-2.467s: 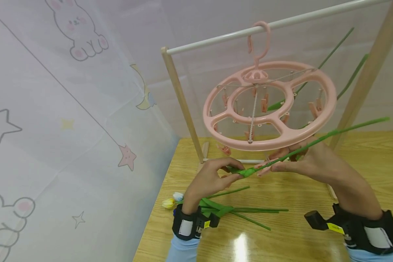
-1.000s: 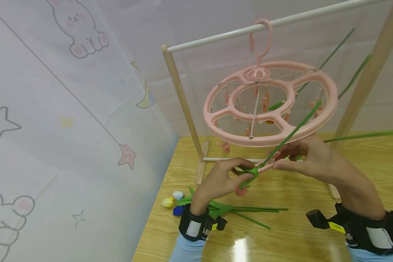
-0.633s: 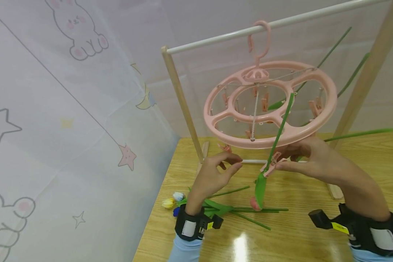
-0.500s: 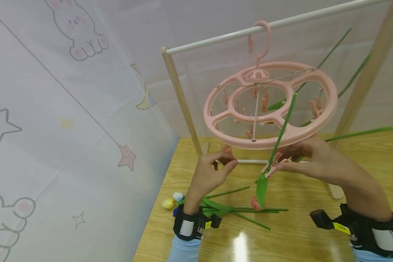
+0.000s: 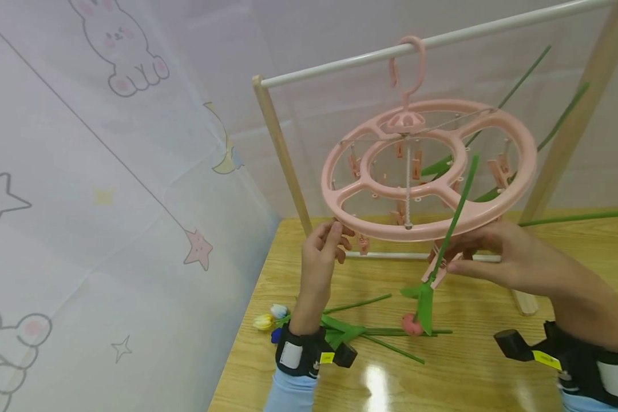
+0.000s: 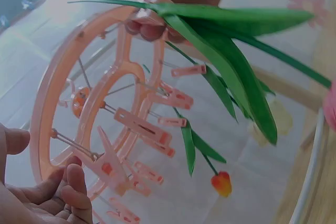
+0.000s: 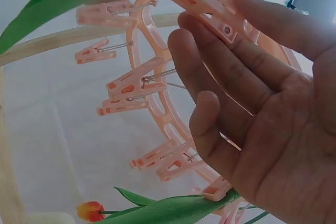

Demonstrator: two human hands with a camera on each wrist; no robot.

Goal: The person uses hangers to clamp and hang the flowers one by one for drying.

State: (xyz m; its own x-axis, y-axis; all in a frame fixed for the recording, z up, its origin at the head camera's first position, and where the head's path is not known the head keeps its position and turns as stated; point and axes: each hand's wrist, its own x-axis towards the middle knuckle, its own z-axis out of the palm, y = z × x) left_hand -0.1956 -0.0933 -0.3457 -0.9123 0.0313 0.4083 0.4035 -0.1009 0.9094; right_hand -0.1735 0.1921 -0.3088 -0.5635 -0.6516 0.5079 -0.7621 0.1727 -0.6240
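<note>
Pink tulip (image 5: 425, 308) hanging head-down, just left of the right hand (image 5: 507, 258).
The right hand pinches the pink clip (image 7: 215, 11) on its stem; the left hand (image 5: 319, 254), fingers loosely curled, is at the hanger's rim (image 5: 381, 230). The yellow label (image 5: 327, 357) by the left wrist is too small to read. A second ago the left hand held the tulip.

A wood-grain table (image 5: 474, 357) bears tulips (image 5: 346, 331) and a rack (image 5: 282, 151).
</note>
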